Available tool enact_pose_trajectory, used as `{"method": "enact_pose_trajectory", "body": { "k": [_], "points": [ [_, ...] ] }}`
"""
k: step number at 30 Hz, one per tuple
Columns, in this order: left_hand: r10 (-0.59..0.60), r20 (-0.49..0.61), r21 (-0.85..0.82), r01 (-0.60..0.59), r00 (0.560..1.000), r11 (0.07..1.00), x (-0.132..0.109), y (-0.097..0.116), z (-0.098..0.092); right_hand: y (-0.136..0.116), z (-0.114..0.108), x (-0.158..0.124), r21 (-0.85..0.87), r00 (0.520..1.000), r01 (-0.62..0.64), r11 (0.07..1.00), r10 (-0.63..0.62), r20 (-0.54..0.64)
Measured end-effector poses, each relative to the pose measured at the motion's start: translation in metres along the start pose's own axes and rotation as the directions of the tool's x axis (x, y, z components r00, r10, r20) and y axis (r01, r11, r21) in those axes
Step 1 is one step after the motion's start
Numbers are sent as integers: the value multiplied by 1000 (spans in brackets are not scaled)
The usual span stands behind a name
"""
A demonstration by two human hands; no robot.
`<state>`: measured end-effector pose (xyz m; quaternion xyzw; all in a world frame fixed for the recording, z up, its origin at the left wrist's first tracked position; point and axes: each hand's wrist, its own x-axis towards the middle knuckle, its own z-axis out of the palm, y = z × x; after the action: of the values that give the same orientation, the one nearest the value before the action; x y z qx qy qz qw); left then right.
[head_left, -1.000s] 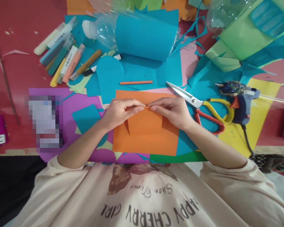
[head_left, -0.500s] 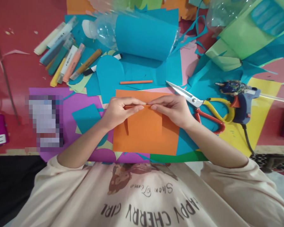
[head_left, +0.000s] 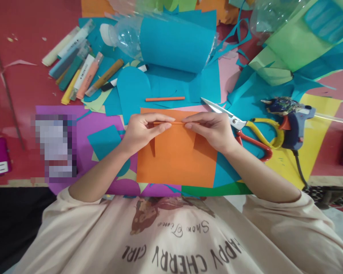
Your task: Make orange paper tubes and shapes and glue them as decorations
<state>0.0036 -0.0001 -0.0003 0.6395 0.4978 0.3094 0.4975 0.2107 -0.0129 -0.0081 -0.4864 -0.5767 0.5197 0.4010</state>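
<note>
Between both hands is a small piece of orange paper (head_left: 174,140), its top edge rolled into a thin tube. My left hand (head_left: 140,131) pinches the left part of the rolled edge between thumb and fingers. On the other side, my right hand (head_left: 213,129) pinches the same edge, its fingertips a short gap from the left ones. Under them lies a larger orange sheet (head_left: 175,173), close to my body. A finished-looking thin orange paper roll (head_left: 165,99) rests just beyond the hands on blue paper.
Right of my hands lie open scissors (head_left: 237,121) and a glue gun (head_left: 294,125) with its cord. A plastic bottle wrapped in blue paper (head_left: 174,43) lies at the back. Several markers (head_left: 80,74) sit back left, near a blurred phone-like object (head_left: 55,146). Paper scraps surround everything.
Both hands have shifted slightly away from my body with the rolled edge. The fingertips have slid a little apart, showing more of the roll between them.
</note>
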Motion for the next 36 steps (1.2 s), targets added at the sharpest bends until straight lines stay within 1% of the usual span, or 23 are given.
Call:
{"method": "enact_pose_trajectory", "body": {
  "k": [4, 7, 10, 17, 23, 28, 32, 36],
  "points": [
    [-22, -5, 33, 22, 1000, 999, 0, -2, 0, -1, -1, 1, -41, 1000, -25, 999, 25, -11],
    [-6, -5, 36, 6, 1000, 999, 0, -3, 0, -1, -1, 1, -54, 999, -40, 998, 40, -6],
    [16, -5, 24, -16, 1000, 1000, 1, -3, 0, -1, -1, 1, -62, 999, -38, 997, 37, -19],
    [21, -2, 14, -21, 1000, 1000, 0, -2, 0, 1, 0, 1, -56, 999, -3, 998, 1, -36],
    [9, -1, 49, -9, 1000, 999, -1, -2, 0, 1, -2, 0, -117, 999, -32, 993, 28, -28],
    [8, 14, 75, -9, 1000, 997, 0, -1, -2, 1, -1, 0, -94, 998, -44, 995, 41, -39],
    [-14, 25, 56, 13, 1000, 998, 2, -1, -2, 1, -1, 0, -79, 997, -57, 995, 52, -64],
    [11, 33, 56, -12, 999, 998, 2, -2, -4, 0, -2, 0, -79, 996, -51, 996, 45, -71]
  ]
}}
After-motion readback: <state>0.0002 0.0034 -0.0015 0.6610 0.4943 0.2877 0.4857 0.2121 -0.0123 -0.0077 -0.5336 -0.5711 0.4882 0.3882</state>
